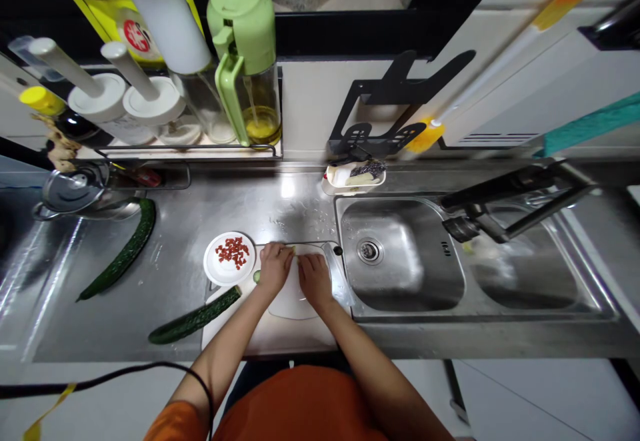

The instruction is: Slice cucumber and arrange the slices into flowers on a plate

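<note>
Both hands are over a white cutting board point(270, 341) on the steel counter. My left hand point(276, 268) has its fingers curled together, with a tiny pale-green bit at their tips. Close beside it, my right hand point(314, 280) is also closed, fingertips pinched; what it holds is too small to make out. Beneath the hands lies a pale, round-edged sheet or dish point(293, 304). A cut cucumber point(195, 319) rests partly on the board's left side, and a small green piece point(257, 276) touches my left wrist area. A white plate point(213, 273) holds chopped red bits.
A whole cucumber point(123, 254) lies farther left, near a metal lidded pot point(73, 191). To the right are the sink point(400, 261) and a black faucet point(505, 194). Behind stand an oil bottle point(245, 48), seasoning jars point(155, 104) and a sponge holder point(355, 178). A black cable point(165, 364) crosses lower left.
</note>
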Motion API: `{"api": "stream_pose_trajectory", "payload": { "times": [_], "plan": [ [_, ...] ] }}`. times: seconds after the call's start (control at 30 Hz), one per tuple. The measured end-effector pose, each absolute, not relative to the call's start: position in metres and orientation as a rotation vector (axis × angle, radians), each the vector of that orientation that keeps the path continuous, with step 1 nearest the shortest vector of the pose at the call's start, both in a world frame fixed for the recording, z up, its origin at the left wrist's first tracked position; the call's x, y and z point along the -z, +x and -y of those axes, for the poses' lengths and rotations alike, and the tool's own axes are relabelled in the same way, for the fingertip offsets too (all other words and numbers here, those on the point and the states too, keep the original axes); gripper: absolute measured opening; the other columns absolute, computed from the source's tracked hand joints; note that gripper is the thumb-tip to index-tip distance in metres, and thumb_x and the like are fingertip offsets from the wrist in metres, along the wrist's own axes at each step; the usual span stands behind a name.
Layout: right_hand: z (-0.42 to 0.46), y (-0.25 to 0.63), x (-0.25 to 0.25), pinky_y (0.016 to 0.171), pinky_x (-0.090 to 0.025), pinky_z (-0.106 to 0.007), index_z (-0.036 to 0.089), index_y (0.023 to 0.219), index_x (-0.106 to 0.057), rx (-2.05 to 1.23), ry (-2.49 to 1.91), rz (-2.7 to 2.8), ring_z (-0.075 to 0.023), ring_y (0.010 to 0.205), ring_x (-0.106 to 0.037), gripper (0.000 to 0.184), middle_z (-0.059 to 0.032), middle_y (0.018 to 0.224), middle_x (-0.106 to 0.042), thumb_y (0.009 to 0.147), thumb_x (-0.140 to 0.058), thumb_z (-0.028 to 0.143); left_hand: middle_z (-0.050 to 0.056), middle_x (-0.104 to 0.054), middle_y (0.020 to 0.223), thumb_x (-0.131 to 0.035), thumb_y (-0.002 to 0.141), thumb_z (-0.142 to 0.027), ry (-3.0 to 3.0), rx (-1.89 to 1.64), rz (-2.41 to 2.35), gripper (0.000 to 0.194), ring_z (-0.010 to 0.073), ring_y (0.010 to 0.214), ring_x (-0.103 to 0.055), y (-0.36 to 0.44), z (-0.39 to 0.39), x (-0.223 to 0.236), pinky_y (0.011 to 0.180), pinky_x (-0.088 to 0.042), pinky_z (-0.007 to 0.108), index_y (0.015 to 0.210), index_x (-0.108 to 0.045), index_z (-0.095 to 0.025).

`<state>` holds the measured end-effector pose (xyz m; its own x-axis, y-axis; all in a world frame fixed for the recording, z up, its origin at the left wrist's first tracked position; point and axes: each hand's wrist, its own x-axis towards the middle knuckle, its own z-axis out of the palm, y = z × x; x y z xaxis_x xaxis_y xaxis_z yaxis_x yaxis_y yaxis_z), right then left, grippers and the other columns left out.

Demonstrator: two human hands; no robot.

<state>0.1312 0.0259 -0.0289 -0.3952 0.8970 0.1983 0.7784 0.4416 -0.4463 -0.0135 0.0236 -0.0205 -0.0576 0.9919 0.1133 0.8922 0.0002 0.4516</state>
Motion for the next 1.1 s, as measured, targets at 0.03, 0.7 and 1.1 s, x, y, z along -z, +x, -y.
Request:
{"api": "stream_pose_trajectory", "payload": {
  "times": [0.03, 0.7, 1.1],
  "plan": [
    [-0.024, 0.133, 0.030, 0.080, -0.040, -0.037, 0.011, 0.108, -0.062, -0.378, -1.377, 2.308, -0.0236, 0.091, -0.044, 0.026, -0.0110, 0.095, -0.060, 0.089, -0.044, 0.014, 0.006, -0.063, 0.094, -0.052, 0.089, -0.031, 1.984, -0.614, -2.026, 0.021, 0.0213, 0.093, -0.048, -0.014, -0.023, 0.021, 0.079, -0.033, 0.035, 0.096, -0.070, -0.024],
    [-0.015, 0.132, 0.038, 0.079, -0.043, -0.040, 0.010, 0.123, -0.057, -0.208, -1.371, 2.493, -0.0297, 0.105, -0.041, 0.039, -0.0157, 0.109, -0.056, 0.086, -0.043, 0.010, 0.007, -0.063, 0.098, -0.053, 0.088, -0.029, 2.021, -0.651, -2.025, 0.020, 0.0214, 0.095, -0.049, -0.014, -0.023, 0.023, 0.080, -0.036, 0.035, 0.098, -0.069, -0.024],
    [-0.015, 0.136, 0.036, 0.080, -0.044, -0.041, 0.011, 0.122, -0.057, -0.207, -1.330, 2.480, -0.0296, 0.107, -0.040, 0.039, -0.0151, 0.113, -0.056, 0.087, -0.042, 0.010, 0.008, -0.062, 0.098, -0.053, 0.088, -0.028, 2.008, -0.634, -2.040, 0.020, 0.0213, 0.096, -0.049, -0.012, -0.023, 0.023, 0.082, -0.037, 0.036, 0.098, -0.069, -0.024]
  ]
}}
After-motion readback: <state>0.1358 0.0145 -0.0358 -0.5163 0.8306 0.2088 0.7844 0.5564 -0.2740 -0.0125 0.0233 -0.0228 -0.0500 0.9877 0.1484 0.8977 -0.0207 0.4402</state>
